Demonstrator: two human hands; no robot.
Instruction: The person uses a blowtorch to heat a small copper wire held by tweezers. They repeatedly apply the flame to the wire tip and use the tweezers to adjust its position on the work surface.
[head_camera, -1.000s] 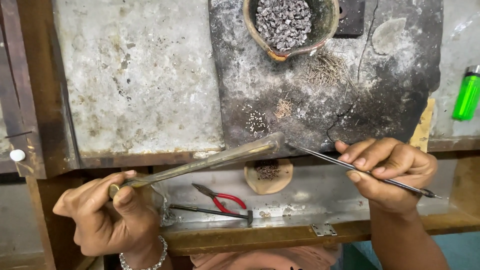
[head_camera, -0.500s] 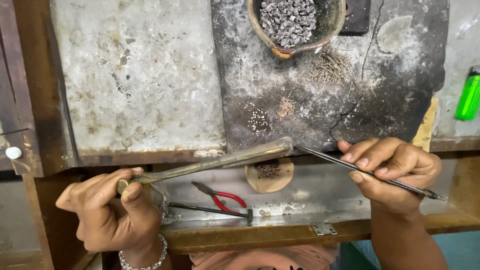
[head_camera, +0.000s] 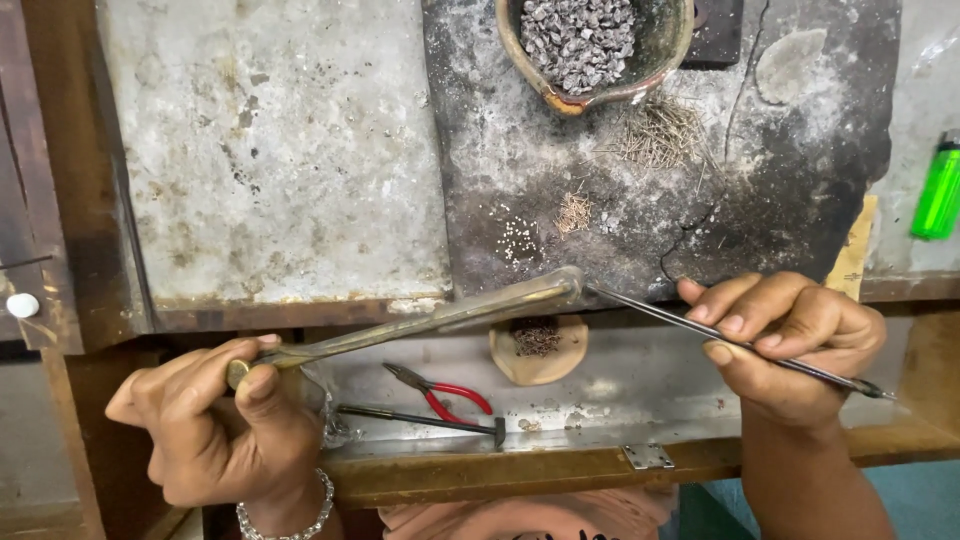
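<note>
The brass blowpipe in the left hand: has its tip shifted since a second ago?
Barely. The blowpipe tip sits at the dark slab's front edge as before, beside the tweezers; the whole view shifted slightly.

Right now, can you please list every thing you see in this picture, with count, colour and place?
metal tube: one, brass-coloured, held across the bench edge
thin rod: one, dark, its tip at the tube's end
clay bowl: one, brown, top centre, full of grey bits
small round dish: one, tan, on the lower tray
pliers: one, red handles, lower tray
small hammer: one, dark, beside the pliers
lighter: one, green, right edge
wire pieces: a pile, tan, below the bowl
tiny beads: a cluster, whitish, on the dark slab
left hand: holds the tube
right hand: holds the rod
</note>
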